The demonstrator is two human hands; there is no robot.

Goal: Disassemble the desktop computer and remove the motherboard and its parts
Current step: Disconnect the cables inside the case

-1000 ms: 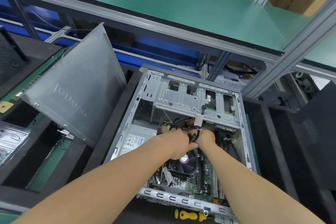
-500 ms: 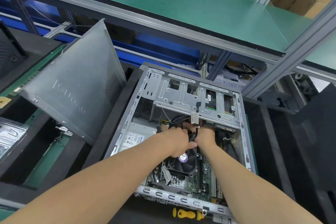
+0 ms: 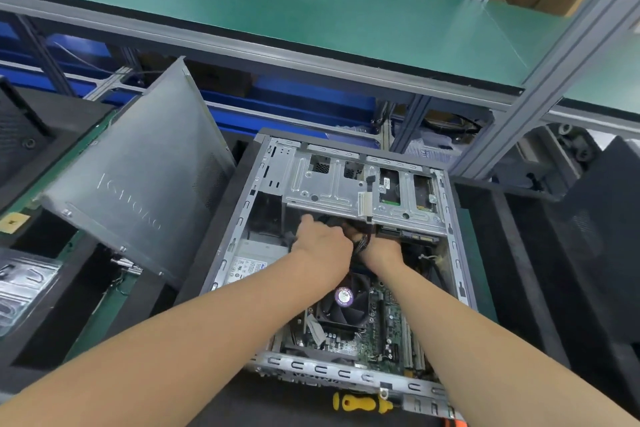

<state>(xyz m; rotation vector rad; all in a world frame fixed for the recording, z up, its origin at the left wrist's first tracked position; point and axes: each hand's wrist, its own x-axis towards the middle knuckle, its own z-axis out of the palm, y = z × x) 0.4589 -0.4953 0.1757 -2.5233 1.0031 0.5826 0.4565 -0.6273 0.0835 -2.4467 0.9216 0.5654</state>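
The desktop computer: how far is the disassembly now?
Done: the side panel is off and leans beside the open case. In hand: the left hand and right hand work at a black cable bundle under the drive cage. Left: the motherboard and fan are still inside.

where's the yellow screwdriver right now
In the head view the yellow screwdriver lies at the bottom, just outside the near edge of the open computer case, between the person's two forearms.
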